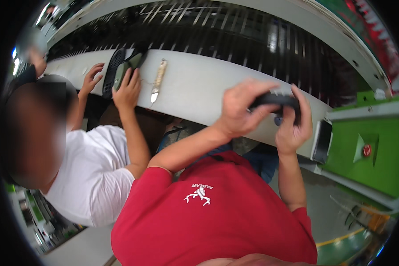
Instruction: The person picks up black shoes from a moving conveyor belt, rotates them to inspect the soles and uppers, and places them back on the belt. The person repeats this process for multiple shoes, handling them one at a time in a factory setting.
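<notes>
A black, curved piece (277, 100), slightly blurred and seen partly edge-on, is held up over the pale worktop (190, 84); its exact kind is hard to tell. My left hand (243, 106) grips its left end, fingers over the top and thumb below. At its right end, my right hand (293, 128) has thumb and fingers closed around it. The fingers cover much of its surface.
On my left a co-worker in white handles an olive-green and black shoe (125, 73). Between us lies a tool with a wrapped handle (159, 75) and a silvery tip. Dark slatted rollers (235, 31) run behind the worktop. A green machine panel (341, 146) with a red button (366, 150) stands right.
</notes>
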The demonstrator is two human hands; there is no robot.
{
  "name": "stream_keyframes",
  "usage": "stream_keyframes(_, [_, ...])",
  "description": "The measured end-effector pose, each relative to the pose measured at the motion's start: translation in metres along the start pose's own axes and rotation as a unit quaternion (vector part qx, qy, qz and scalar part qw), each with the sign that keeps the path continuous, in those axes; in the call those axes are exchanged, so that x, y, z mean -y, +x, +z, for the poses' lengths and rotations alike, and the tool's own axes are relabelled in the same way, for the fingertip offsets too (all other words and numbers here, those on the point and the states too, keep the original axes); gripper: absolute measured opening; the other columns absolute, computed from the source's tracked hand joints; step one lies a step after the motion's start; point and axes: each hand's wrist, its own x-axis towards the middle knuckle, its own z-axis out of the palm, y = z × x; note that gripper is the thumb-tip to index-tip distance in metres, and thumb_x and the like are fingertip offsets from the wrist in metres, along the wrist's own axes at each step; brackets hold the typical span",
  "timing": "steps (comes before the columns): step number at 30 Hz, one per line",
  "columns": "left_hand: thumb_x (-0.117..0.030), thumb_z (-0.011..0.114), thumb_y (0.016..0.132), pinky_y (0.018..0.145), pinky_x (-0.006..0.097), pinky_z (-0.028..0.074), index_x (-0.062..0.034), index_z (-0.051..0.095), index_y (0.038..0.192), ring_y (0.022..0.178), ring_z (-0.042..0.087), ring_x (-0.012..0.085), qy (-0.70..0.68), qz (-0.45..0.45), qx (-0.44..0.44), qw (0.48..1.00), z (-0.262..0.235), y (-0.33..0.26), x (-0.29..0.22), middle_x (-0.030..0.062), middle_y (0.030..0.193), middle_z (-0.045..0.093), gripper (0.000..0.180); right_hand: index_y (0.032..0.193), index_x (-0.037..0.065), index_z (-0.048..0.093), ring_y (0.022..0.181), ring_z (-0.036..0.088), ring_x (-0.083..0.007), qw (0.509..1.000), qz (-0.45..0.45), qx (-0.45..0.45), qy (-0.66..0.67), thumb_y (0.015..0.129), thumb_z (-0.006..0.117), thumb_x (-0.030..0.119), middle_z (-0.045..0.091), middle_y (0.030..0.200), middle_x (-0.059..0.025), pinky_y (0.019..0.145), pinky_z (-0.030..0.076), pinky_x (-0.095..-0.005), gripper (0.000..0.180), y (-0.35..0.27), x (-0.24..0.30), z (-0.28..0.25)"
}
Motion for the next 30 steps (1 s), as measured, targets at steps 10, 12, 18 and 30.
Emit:
stream_keyframes(10, [-0.008, 0.08, 0.103, 0.083, 0.027, 0.059, 0.0013, 0.08, 0.125, 0.093, 0.076, 0.0145, 0.022, -0.079, 0.015, 0.997, -0.018, 0.046, -0.015, 0.0112, 0.105, 0.082, 0.025, 0.135, -0.002, 0.077, 0.103, 0.074, -0.0117, 0.987, 0.099, -0.001, 0.124, 0.108, 0.078, 0.017, 0.081, 0.116, -0.0095, 0.089, 0.059, -0.0254, 0.034, 0.032, 0.019, 0.016])
stream_keyframes(12, [-0.01, 0.079, 0.105, 0.087, 0.026, 0.058, 0.0009, 0.082, 0.126, 0.096, 0.075, 0.0124, -0.06, -0.156, 0.02, 0.986, -0.018, 0.045, -0.01, 0.0097, 0.109, 0.083, 0.024, 0.136, -0.003, 0.077, 0.105, 0.074, -0.0118, 0.958, 0.17, 0.019, 0.229, 0.109, 0.077, 0.018, 0.081, 0.117, -0.0095, 0.092, 0.059, -0.0256, 0.034, 0.034, 0.015, 0.014])
stream_keyframes(18, [-0.013, 0.079, 0.105, 0.09, 0.026, 0.059, 0.0001, 0.083, 0.125, 0.099, 0.075, 0.0121, -0.107, -0.24, 0.015, 0.965, 0.0, 0.035, 0.023, 0.0093, 0.108, 0.084, 0.024, 0.135, 0.0, 0.078, 0.114, 0.073, -0.0189, 0.96, 0.198, 0.067, 0.185, 0.107, 0.077, 0.018, 0.079, 0.123, -0.0107, 0.1, 0.057, -0.0312, 0.034, 0.024, -0.031, -0.001])
stream_keyframes(30, [-0.017, 0.084, 0.103, 0.074, 0.021, 0.052, -0.0004, 0.082, 0.122, 0.083, 0.065, 0.0053, -0.084, -0.258, -0.046, 0.961, 0.003, 0.027, 0.058, 0.0009, 0.096, 0.077, 0.025, 0.124, 0.002, 0.079, 0.108, 0.069, -0.0283, 0.953, 0.069, 0.227, -0.186, 0.094, 0.084, 0.014, 0.073, 0.115, -0.0102, 0.097, 0.056, -0.0387, 0.032, 0.001, -0.086, -0.096])
